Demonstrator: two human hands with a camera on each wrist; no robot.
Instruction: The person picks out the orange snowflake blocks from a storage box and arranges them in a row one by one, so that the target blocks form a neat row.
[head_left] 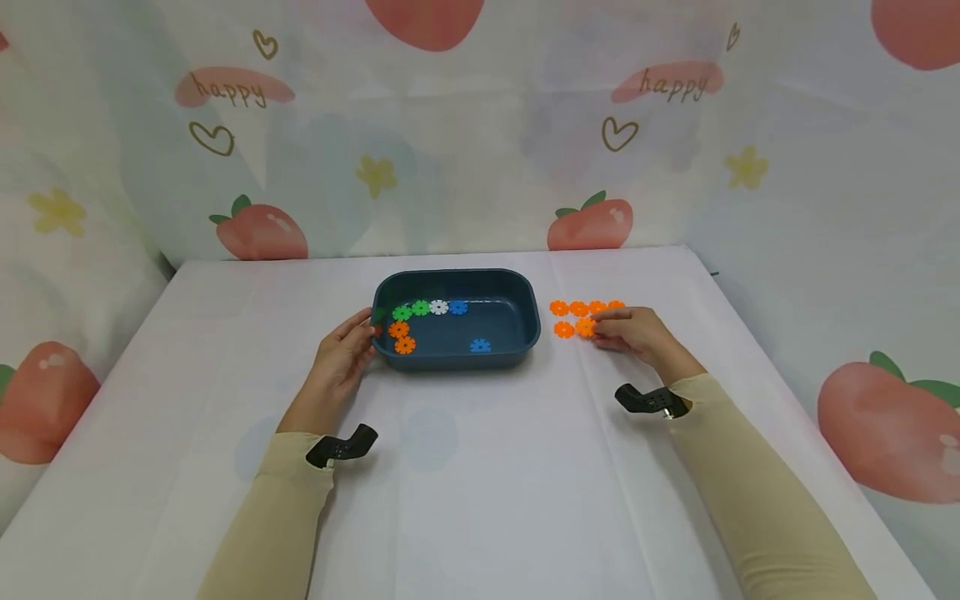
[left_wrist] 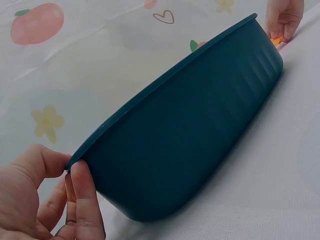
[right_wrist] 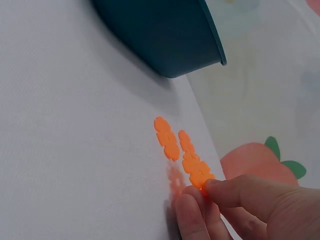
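A dark teal plastic basin (head_left: 456, 363) stands on the white-covered table. My left hand (head_left: 337, 354) holds its left end; in the left wrist view, thumb and fingers pinch the basin's rim (left_wrist: 102, 129). Right of the basin, flat orange snowflake discs (head_left: 559, 308) lie in two short rows. There my right hand (head_left: 636, 335) pinches one orange snowflake disc (head_left: 586, 327) by its edge. The right wrist view shows this disc (right_wrist: 199, 172) between thumb and fingertips, overlapping the row behind, so its exact height above the cloth is unclear.
Inside the basin lie green (head_left: 402, 312), white (head_left: 438, 307), blue (head_left: 480, 345) and orange (head_left: 405, 345) snowflake discs, mostly along the left and back walls. A patterned cloth backdrop (head_left: 465, 167) rises behind the table's far edge. Each wrist wears a black strap mount (head_left: 341, 446).
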